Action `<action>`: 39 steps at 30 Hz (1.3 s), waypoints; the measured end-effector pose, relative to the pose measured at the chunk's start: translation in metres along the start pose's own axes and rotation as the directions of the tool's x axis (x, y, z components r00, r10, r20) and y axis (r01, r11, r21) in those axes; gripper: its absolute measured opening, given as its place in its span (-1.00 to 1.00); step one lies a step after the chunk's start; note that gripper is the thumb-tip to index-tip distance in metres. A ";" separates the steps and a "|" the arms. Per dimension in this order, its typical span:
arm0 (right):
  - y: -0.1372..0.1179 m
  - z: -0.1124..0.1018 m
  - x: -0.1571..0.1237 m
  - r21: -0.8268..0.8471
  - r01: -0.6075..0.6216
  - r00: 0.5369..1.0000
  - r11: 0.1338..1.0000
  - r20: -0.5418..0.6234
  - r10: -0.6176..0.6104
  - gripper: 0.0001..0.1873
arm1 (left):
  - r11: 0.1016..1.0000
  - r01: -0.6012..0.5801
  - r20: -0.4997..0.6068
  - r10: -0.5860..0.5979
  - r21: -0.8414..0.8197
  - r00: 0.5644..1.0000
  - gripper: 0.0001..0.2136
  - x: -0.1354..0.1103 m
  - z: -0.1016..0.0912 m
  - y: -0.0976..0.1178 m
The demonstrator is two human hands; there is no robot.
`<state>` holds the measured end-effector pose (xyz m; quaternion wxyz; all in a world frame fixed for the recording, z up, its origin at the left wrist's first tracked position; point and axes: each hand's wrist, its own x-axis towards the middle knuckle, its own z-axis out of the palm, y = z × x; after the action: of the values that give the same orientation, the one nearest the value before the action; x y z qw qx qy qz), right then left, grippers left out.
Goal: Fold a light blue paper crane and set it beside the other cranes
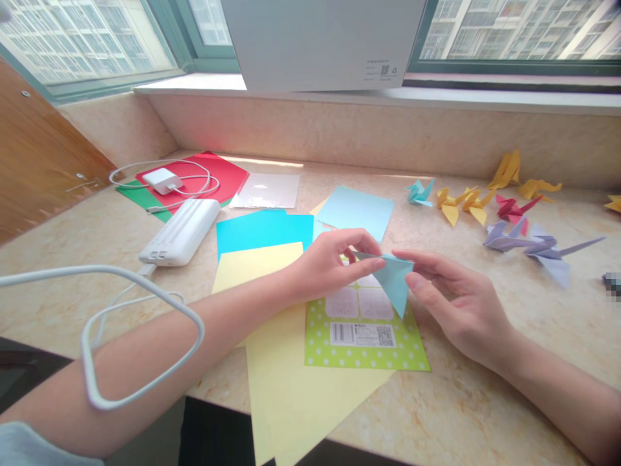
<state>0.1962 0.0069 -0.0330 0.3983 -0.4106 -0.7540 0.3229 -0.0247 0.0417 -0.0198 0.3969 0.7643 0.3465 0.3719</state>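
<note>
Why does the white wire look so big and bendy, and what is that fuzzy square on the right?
Head view: the white cable loop sits near the lens, so it looms large and curved; the fuzzy square is a pixelated patch; the left hand and right hand pinching the folded light-blue paper triangle look sharp.

Left hand (334, 262) and right hand (460, 301) pinch folded blue paper (392, 279), seemingly above green dotted sheet (363, 349).

Left of centre: white power bank (180, 232); upper left: charger (162, 180) on red sheet (230, 173). Right: paper cranes (528, 243). Lower centre: green dotted card (320, 349).
</note>
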 end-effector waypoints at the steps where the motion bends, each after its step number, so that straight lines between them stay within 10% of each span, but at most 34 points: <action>1: 0.000 0.000 0.000 -0.001 -0.001 1.000 1.000 -0.002 0.001 -0.68 | 1.000 0.001 -0.002 -0.001 -0.001 1.000 -0.90 0.000 0.000 0.000; 19: 0.001 0.002 0.001 0.042 -0.020 1.000 0.999 0.005 0.020 -0.71 | 0.995 0.013 0.008 -0.012 -0.104 1.000 -0.89 0.000 0.001 -0.002; 30: 0.006 0.000 0.010 -0.152 0.001 0.979 0.988 -0.199 -0.032 -0.88 | 0.958 0.110 0.020 -0.108 -0.267 0.994 -0.88 0.000 0.001 -0.001; 39: 0.006 0.000 0.004 0.031 -0.156 0.978 0.987 -0.137 0.158 -0.80 | 0.980 0.097 -0.054 -0.108 -0.173 0.993 -0.85 0.002 0.001 -0.003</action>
<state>0.1967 0.0131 -0.0364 0.4275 -0.4864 -0.6862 0.3315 -0.0239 0.0441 -0.0222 0.4679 0.6966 0.3650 0.4032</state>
